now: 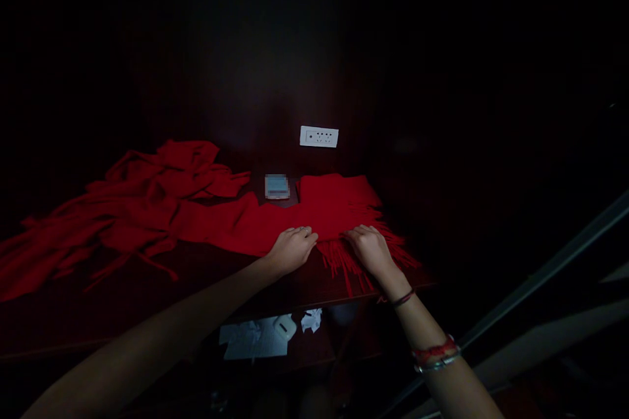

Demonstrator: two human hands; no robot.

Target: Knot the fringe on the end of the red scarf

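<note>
A red fringed scarf (221, 222) stretches across the dark shelf, bunched and crumpled at the left, with its right end lying flatter and folded over. My left hand (293, 249), a ring on one finger, is closed on the scarf's near edge. A short way to the right, my right hand (369, 249) pinches the same near edge close to the fringe. Loose tassels hang between and beside the hands toward the shelf's front edge. Both hands' fingertips are partly hidden against the cloth.
A white wall socket (319, 137) sits on the dark back panel. Behind the scarf lies a small square, pixelated object (277, 186). Below the shelf are a paper sheet (255, 339), a small white case (285, 327) and crumpled paper (311, 320). A pale rail (545, 268) slants at the right.
</note>
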